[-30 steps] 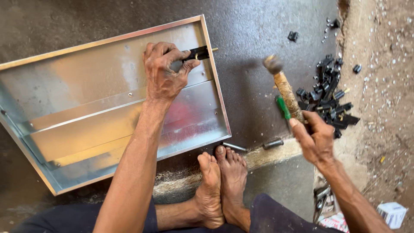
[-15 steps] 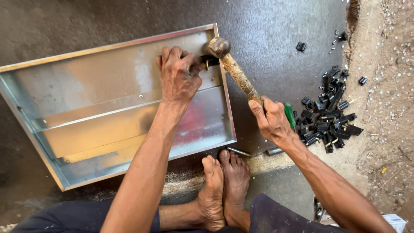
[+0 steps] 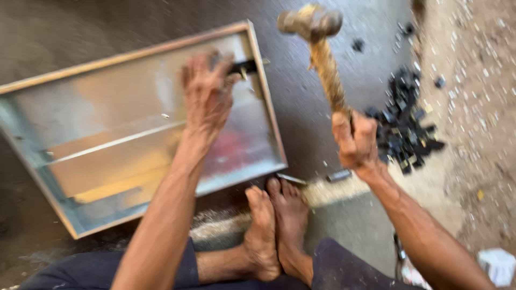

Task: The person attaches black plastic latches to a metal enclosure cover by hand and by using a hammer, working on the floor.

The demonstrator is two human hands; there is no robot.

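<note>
The left hand (image 3: 207,94) presses spread fingers on a shiny rectangular sheet-metal tray (image 3: 107,139), frame's left; the right hand (image 3: 355,140) grips a worn wooden-handled hammer (image 3: 317,43) — raised upper centre — above dark, gritty concrete floor (image 3: 322,107).

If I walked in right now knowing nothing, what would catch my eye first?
The hammer, raised high at top centre in the right hand, its wooden handle blurred. Below to the left, the left hand presses on a large shiny metal tray lying on the dark floor, fingers by a small black piece at its rim. A heap of black bits lies at right.
</note>
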